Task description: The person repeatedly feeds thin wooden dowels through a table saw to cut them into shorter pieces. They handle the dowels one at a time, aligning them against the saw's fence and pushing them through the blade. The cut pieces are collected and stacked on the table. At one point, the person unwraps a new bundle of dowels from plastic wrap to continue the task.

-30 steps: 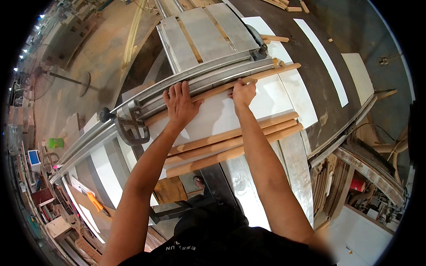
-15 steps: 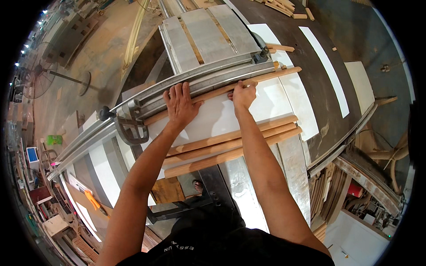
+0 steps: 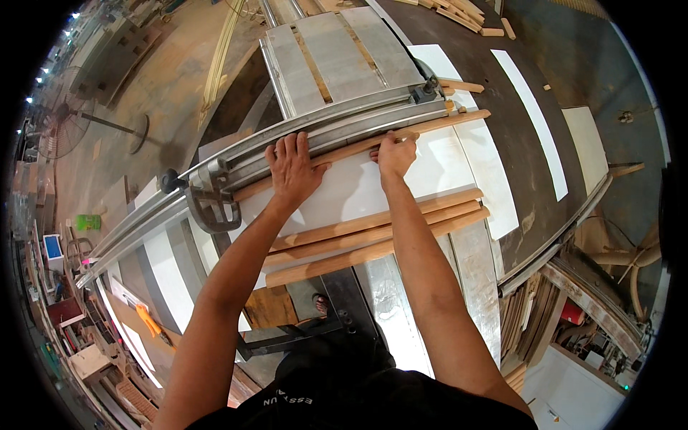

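A long light-brown wooden strip (image 3: 448,123) lies along the metal fence (image 3: 337,127) of a sliding saw table. Over the fence curl the fingers of my left hand (image 3: 292,168), while its thumb presses against the strip, squeezing the two together. Farther right along the same strip, my right hand (image 3: 395,154) is closed on it, with its fingertips partly hidden beneath. Nearer to me, several more wooden strips (image 3: 373,247) lie side by side on the table, passing under my right forearm.
A metal handle clamp (image 3: 213,197) stands at the fence's left. Beyond the fence is a slotted metal table (image 3: 351,61). Wood offcuts (image 3: 462,14) lie on the dark board at the far right. A standing fan (image 3: 64,111) and orange-handled tool (image 3: 148,321) are at left.
Both hands keep their hold on the strip. The view has shifted slightly, so the right side of the table appears a little farther right.
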`<action>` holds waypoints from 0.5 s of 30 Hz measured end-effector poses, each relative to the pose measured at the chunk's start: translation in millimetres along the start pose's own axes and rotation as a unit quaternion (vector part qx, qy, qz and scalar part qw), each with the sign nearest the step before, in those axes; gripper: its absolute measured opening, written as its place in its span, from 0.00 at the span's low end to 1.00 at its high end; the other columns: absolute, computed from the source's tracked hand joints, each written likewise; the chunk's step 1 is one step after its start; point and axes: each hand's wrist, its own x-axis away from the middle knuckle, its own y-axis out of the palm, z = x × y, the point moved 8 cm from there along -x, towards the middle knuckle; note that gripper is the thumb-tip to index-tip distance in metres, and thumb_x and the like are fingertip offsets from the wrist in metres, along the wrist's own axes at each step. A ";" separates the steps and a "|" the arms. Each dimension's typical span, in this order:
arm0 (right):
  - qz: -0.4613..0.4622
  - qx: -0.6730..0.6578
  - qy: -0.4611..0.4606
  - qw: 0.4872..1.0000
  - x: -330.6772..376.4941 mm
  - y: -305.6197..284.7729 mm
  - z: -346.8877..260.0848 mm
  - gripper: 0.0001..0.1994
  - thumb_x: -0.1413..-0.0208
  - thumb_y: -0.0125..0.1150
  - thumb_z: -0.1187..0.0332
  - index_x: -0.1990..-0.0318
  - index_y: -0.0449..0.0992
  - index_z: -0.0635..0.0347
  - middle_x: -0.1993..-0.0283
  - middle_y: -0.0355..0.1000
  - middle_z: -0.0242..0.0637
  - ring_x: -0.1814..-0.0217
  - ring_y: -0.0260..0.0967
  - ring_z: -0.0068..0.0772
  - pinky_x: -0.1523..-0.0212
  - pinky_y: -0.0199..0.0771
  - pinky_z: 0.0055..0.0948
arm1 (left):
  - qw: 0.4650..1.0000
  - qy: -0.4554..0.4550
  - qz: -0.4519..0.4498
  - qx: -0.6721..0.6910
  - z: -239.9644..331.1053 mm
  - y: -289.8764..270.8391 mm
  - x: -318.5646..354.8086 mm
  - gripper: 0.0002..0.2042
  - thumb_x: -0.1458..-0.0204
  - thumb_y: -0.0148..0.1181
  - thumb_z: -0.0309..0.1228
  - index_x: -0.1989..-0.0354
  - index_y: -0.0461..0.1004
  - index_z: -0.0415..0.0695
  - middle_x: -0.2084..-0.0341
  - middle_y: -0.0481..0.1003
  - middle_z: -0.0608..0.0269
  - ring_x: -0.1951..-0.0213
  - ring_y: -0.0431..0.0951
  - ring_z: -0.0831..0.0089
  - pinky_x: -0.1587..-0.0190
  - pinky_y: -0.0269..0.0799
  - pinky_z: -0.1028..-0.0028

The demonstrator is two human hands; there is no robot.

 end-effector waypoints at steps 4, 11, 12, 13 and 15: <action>-0.009 -0.004 -0.001 1.000 0.5 1.6 -1.5 0.16 0.36 0.56 0.71 0.52 0.64 0.80 0.75 0.77 0.52 0.84 0.76 0.40 0.86 0.76 0.34 | 1.000 0.000 0.004 -0.001 -1.6 1.2 0.0 0.40 0.61 0.77 0.49 0.41 0.66 0.41 0.51 0.69 0.57 0.46 0.66 0.59 0.41 0.52 0.53; -0.012 0.014 -0.010 1.000 -2.0 2.2 2.0 0.25 0.35 0.56 0.70 0.39 0.56 0.79 0.72 0.78 0.53 0.82 0.77 0.41 0.86 0.79 0.34 | 1.000 -0.005 -0.004 -0.003 -1.8 0.9 0.7 0.41 0.61 0.77 0.49 0.40 0.65 0.41 0.49 0.69 0.56 0.44 0.66 0.58 0.41 0.52 0.52; -0.010 0.018 -0.012 1.000 -1.0 1.9 1.0 0.24 0.35 0.56 0.70 0.40 0.56 0.79 0.72 0.78 0.53 0.82 0.77 0.41 0.86 0.79 0.33 | 1.000 -0.007 -0.009 -0.005 -2.5 1.7 1.4 0.42 0.61 0.77 0.50 0.40 0.65 0.41 0.49 0.69 0.56 0.44 0.66 0.57 0.40 0.52 0.52; -0.016 0.014 -0.008 1.000 -1.7 2.4 1.7 0.23 0.35 0.56 0.70 0.42 0.57 0.79 0.72 0.78 0.53 0.82 0.77 0.40 0.86 0.79 0.33 | 1.000 -0.009 -0.011 -0.003 -2.6 2.2 1.2 0.42 0.61 0.77 0.50 0.40 0.65 0.42 0.49 0.69 0.56 0.44 0.66 0.57 0.39 0.52 0.52; -0.029 0.008 0.001 1.000 -3.4 3.2 3.1 0.20 0.35 0.56 0.70 0.45 0.59 0.79 0.72 0.77 0.53 0.81 0.78 0.40 0.86 0.79 0.33 | 1.000 -0.013 -0.017 0.000 -2.6 3.5 1.2 0.42 0.61 0.78 0.50 0.40 0.65 0.42 0.49 0.69 0.56 0.43 0.66 0.57 0.39 0.52 0.52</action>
